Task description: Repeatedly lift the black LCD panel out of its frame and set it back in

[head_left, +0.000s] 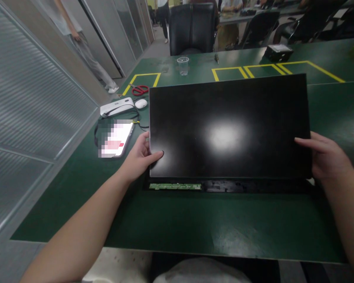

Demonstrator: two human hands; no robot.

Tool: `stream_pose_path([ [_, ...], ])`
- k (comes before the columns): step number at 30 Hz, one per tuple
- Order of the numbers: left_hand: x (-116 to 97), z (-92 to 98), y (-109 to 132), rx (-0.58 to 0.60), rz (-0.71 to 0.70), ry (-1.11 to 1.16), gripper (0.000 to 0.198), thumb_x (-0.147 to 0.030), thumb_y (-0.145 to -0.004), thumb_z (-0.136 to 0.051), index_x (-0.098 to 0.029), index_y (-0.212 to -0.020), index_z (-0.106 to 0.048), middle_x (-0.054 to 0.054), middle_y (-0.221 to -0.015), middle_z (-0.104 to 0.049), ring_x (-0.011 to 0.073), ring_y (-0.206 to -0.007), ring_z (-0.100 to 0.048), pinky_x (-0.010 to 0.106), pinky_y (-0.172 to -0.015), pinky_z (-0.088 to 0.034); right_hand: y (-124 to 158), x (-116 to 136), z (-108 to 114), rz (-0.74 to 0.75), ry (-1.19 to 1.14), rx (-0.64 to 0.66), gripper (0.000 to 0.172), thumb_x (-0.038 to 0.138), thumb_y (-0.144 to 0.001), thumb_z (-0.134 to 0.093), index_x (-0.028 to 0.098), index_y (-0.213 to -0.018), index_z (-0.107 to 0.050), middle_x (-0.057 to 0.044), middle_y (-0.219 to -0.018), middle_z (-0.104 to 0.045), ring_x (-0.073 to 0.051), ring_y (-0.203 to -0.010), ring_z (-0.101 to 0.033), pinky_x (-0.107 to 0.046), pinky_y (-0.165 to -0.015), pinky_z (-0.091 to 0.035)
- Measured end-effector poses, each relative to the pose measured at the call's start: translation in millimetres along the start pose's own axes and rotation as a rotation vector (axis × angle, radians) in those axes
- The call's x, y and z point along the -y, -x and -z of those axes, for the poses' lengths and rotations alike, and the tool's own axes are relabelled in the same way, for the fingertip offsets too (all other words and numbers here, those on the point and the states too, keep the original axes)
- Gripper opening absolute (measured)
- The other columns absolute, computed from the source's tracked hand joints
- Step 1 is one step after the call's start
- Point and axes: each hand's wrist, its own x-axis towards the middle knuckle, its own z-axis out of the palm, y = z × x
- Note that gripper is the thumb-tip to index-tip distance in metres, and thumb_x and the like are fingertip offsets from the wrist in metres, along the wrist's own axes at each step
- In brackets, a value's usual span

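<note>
A large black display panel (228,125) lies in front of me on the green table mat (177,224). My left hand (140,155) grips its lower left edge, thumb on the glass. My right hand (324,157) holds the panel's right edge, thumb lying on top. Below the panel's near edge, a thin green circuit strip (174,186) and a black frame part (253,185) show.
A phone (115,138) with a lit screen lies left of the panel, with a white device (117,106), a white mouse (141,103) and red scissors (139,90) behind it. A clear plastic cup (183,65) and a black box (279,52) stand farther back. Another person (79,43) stands at left.
</note>
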Motion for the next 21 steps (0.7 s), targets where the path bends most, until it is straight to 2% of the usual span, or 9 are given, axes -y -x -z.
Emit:
stream_pose_path([
  [5, -1.2, -1.1, -0.4, -0.003, -0.008, -0.004, 0.067, -0.023, -0.08, -0.088, -0.023, -0.134, -0.049, 0.007, -0.117, -0.078, 0.0293, -0.11, -0.077, 0.043, -0.098, -0.063, 0.3, 1.1, -1.3, -0.032, 0.013, -0.02, 0.035, 0.024, -0.053, -0.08, 0.027, -0.088, -0.08, -0.007, -0.087, -0.081, -0.031, -0.075, -0.077, -0.046, -0.064, -0.067],
  [11, -0.3, -1.5, -0.7, 0.0, -0.011, -0.006, 0.066, -0.022, -0.08, -0.088, -0.022, -0.134, -0.049, 0.007, -0.115, -0.078, 0.0287, -0.107, -0.077, 0.043, -0.095, -0.064, -4.6, -2.2, 4.2, -0.039, 0.048, 0.001, 0.037, 0.027, -0.055, -0.082, 0.026, -0.092, -0.079, -0.008, -0.091, -0.082, -0.033, -0.084, -0.078, -0.048, -0.071, -0.067],
  [17, -0.2, -2.3, -0.7, -0.003, -0.016, -0.005, 0.067, -0.027, -0.08, -0.09, -0.023, -0.134, -0.051, 0.009, -0.123, -0.077, 0.032, -0.118, -0.074, 0.045, -0.102, -0.062, -4.8, -2.1, 5.0, 0.046, 0.049, 0.049, 0.041, 0.025, -0.055, -0.083, 0.027, -0.096, -0.08, -0.005, -0.097, -0.082, -0.03, -0.087, -0.078, -0.044, -0.075, -0.067],
  [21, -0.3, -1.9, -0.5, 0.009, -0.015, -0.013, 0.069, -0.029, -0.08, -0.09, -0.023, -0.136, -0.05, 0.01, -0.124, -0.077, 0.033, -0.121, -0.073, 0.045, -0.103, -0.062, -2.9, -1.3, 2.5, 0.042, 0.052, 0.045, 0.041, 0.025, -0.056, -0.083, 0.027, -0.097, -0.08, -0.005, -0.094, -0.082, -0.03, -0.084, -0.078, -0.045, -0.074, -0.067],
])
